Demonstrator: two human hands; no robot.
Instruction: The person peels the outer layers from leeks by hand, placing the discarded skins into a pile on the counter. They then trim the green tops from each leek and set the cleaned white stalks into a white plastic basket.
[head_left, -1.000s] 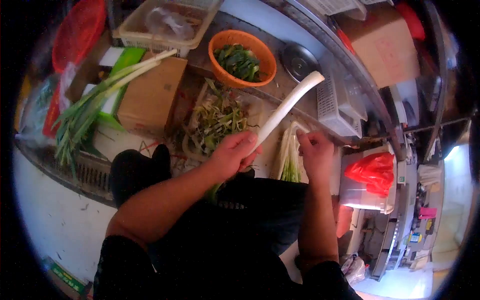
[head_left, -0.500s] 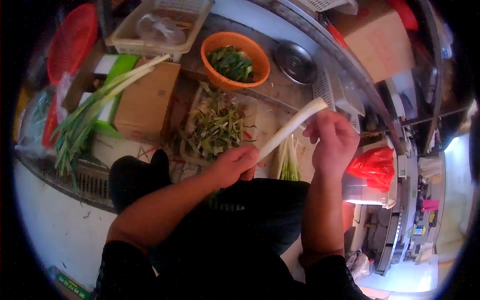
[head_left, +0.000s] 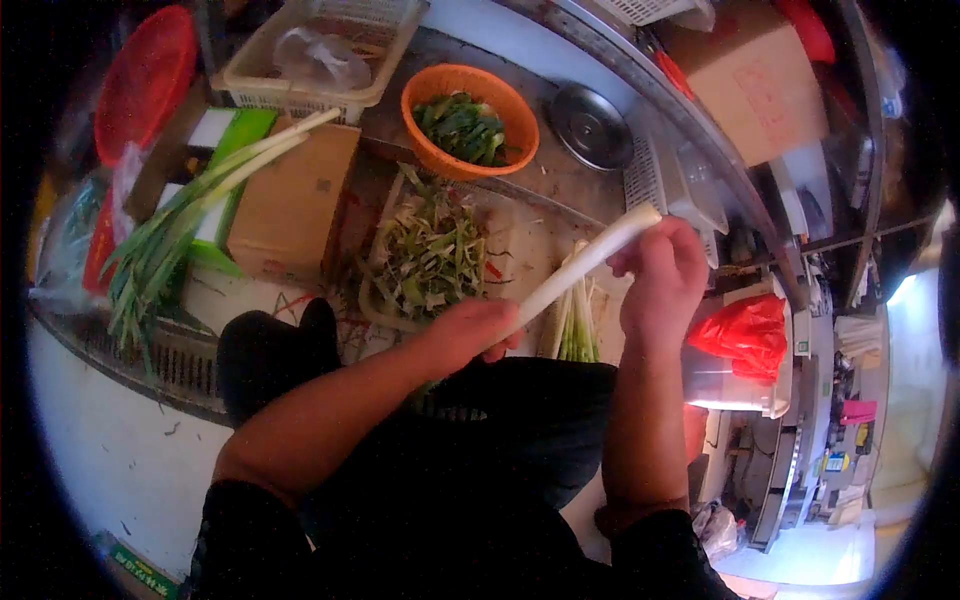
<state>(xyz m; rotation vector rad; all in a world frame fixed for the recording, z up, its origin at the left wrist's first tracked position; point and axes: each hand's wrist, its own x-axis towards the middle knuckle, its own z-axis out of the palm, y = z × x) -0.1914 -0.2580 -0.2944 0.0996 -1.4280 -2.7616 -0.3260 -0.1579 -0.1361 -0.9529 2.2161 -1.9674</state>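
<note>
A thick white leek stalk (head_left: 585, 262) slants up to the right between my two hands. My left hand (head_left: 478, 328) is closed around its lower part. Near the upper white end, my right hand (head_left: 668, 262) has its fingers curled against the stalk; what the fingertips pinch is partly hidden. Just beyond my left hand, a clear tray (head_left: 505, 225) holds a heap of leek trimmings (head_left: 428, 250). Under the held stalk, more pale stalks with green lower parts (head_left: 577, 325) lie in a shallow basket.
An orange bowl (head_left: 415, 140) with cut greens stands beyond the tray, beside a round metal lid (head_left: 592, 125). Long leeks (head_left: 190, 215) lie across a cardboard box (head_left: 300, 205) at left. A metal shelf edge (head_left: 690, 105) crosses the upper right. A red bag (head_left: 745, 335) sits on a white bin.
My right hand has shifted slightly along the stalk's upper end, and the stalk tilts a little differently. My left hand keeps its hold.
</note>
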